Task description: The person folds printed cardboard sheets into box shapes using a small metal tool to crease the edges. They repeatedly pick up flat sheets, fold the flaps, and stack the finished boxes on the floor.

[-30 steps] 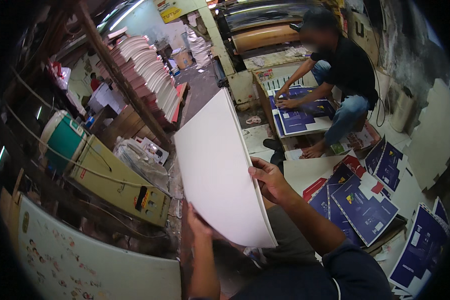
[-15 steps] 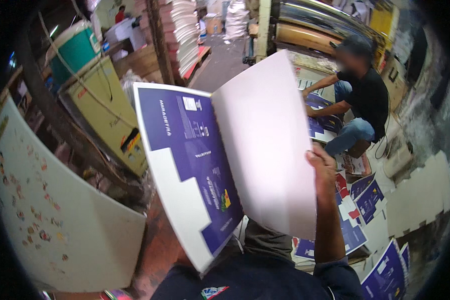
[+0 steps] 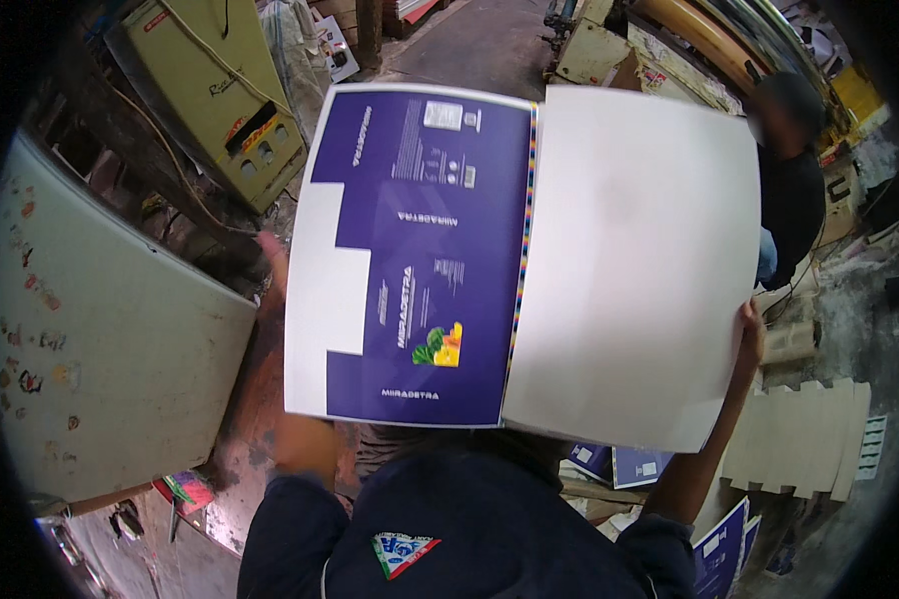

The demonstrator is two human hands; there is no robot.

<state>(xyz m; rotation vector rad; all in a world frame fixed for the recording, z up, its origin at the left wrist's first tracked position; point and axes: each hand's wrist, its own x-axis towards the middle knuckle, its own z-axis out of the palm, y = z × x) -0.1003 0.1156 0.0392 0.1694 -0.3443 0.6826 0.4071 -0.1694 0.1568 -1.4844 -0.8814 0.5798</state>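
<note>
A: Setting first. Cluttered print workshop, bare concrete floor (image 3: 469, 40), yellowish machine cabinet (image 3: 220, 90) upper left, big pale curved panel (image 3: 100, 329) along the left side.

B: Main thing?

A: Two large sheets held up close under the camera, side by side. Purple printed sheet (image 3: 410, 250) on the left, printed face up. Blank white sheet (image 3: 634, 260) on the right, its left edge overlapping the purple one along a colour strip. Long axis of each runs roughly top to bottom of the view, both leaning slightly clockwise. The purple sheet's big lettering runs along that axis.

B: Hands?

A: Right hand (image 3: 749, 334) pinches the white sheet's right edge, fingers closed on it. Left hand (image 3: 300, 444) sits under the purple sheet's lower left corner, mostly hidden and blurred. Can't tell how its fingers stand.

B: Around that?

A: Another person (image 3: 789, 190) in a dark top at upper right, partly behind the white sheet. More purple sheets (image 3: 719, 544) lower right. Pale folded cardboard (image 3: 804, 439) right of those.
</note>
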